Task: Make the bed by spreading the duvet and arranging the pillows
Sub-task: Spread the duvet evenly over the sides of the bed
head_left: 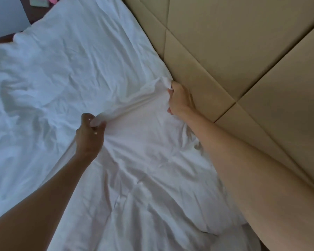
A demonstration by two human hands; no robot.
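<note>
A padded tan headboard (234, 51), divided into large panels by deep seams, is filling the right side of the view and running diagonally across it. Soft daylight is falling over its upper panels. At the top left, a strip of dark floor (32, 14) is showing beside a pale wall (5, 17).
</note>
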